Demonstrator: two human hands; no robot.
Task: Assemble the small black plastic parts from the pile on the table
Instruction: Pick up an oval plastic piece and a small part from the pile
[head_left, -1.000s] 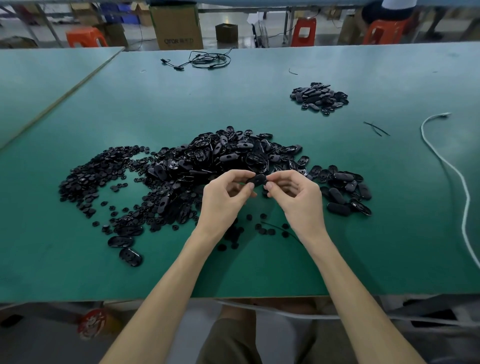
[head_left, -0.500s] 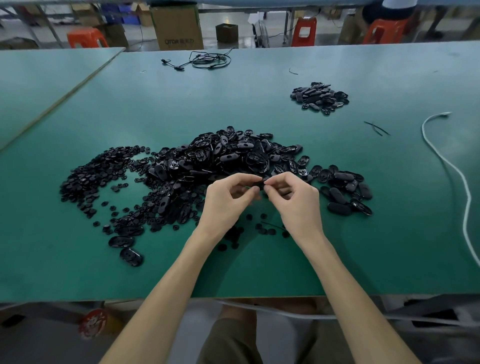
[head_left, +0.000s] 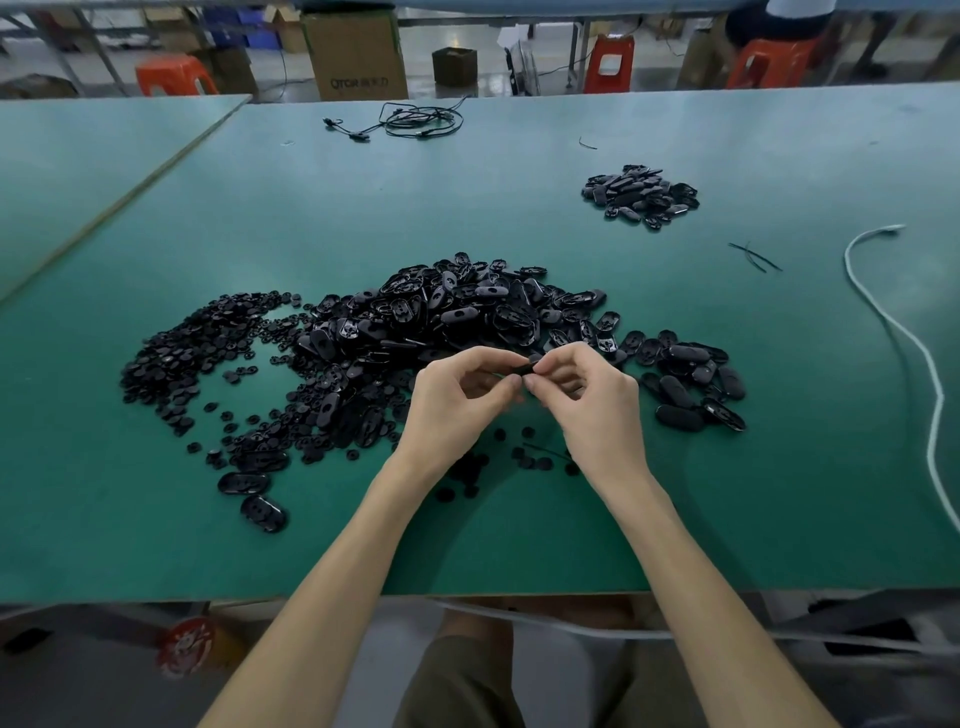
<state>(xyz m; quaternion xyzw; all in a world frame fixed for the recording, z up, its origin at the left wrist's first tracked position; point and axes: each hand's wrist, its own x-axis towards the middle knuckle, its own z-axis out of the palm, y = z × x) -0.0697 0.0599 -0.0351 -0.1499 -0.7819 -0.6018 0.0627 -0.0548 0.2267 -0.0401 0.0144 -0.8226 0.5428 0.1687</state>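
Observation:
A big pile of black oval plastic shells lies mid-table, with a spread of small round black pieces to its left. Just in front of the pile, my left hand and my right hand meet fingertip to fingertip. Between them they pinch one small black oval part, mostly hidden by the fingers. A few round pieces lie on the green table under my hands.
A smaller heap of black parts sits at the back right. A white cord runs down the right side. A tangled black cable lies at the far edge. Loose shells lie right of my hands; two more shells at front left.
Both hands have closed in together on the part and lifted slightly toward the pile; the part is now more covered by the fingertips.

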